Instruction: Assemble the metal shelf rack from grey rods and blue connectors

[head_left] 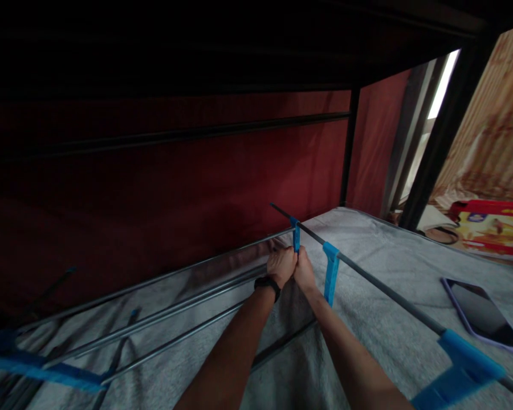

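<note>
My left hand (282,265), with a black band on its wrist, is closed at the lower part of a blue plastic connector (296,234). Right beside it, my right hand (304,272) is closed on the same connector, and the two hands touch. The gripped part is hidden behind my fingers. The connector sits on a long grey tube (376,282) that slants from back to front right. Another blue connector (331,273) hangs on this tube just right of my hands. Several thin grey tubes (171,312) run leftward from near my left hand.
A blue connector bar (47,367) joins tubes at the left; another blue connector (461,370) is at front right. A phone (483,313) lies on the grey blanket (385,250). Black frame posts (349,148) and a dark overhang enclose the space, with red cloth (222,188) behind.
</note>
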Demonstrator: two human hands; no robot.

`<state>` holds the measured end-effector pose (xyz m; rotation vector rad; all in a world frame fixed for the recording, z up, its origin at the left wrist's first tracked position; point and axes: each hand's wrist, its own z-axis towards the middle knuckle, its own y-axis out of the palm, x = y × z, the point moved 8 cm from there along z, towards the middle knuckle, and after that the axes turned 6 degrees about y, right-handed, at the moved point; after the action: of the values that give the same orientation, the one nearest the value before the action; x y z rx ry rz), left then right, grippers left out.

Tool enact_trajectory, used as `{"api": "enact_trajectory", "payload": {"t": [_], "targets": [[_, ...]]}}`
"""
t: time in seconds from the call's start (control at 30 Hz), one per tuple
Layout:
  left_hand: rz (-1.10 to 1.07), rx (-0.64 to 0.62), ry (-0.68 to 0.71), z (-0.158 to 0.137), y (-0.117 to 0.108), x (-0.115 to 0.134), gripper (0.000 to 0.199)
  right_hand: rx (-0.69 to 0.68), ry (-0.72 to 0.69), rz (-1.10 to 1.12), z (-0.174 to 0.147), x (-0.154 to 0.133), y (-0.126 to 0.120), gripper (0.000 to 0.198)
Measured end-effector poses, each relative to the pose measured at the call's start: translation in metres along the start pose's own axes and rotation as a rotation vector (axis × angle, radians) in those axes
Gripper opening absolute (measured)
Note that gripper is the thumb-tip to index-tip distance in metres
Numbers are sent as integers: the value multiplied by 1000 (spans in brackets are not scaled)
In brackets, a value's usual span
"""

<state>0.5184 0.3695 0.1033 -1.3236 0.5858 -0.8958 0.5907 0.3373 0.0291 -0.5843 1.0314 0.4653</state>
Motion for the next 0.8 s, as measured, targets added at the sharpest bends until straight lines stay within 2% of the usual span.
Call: {"api": "enact_trajectory", "payload": {"t": [0.17, 0.27, 0.4, 0.5, 0.6, 0.8], "targets": [[-23, -7, 43, -1, -2, -6, 41, -15, 10, -57, 5, 5, 6, 24], [-41, 21, 46, 3, -6, -9, 36, -9, -4, -69, 5, 5, 7, 31], [-112, 58, 4, 7, -7, -19, 24, -20, 11, -90, 4, 4, 9, 30], [-160, 93, -18, 10, -13, -24, 22, -35, 4, -80, 2, 0, 10, 32], [-212, 75, 2, 11, -16, -24, 18, -47, 6, -53, 1, -1, 12, 32], [-283, 93, 5, 7, -13, -30, 20, -54, 1, -43, 0, 0, 15, 36]]}}
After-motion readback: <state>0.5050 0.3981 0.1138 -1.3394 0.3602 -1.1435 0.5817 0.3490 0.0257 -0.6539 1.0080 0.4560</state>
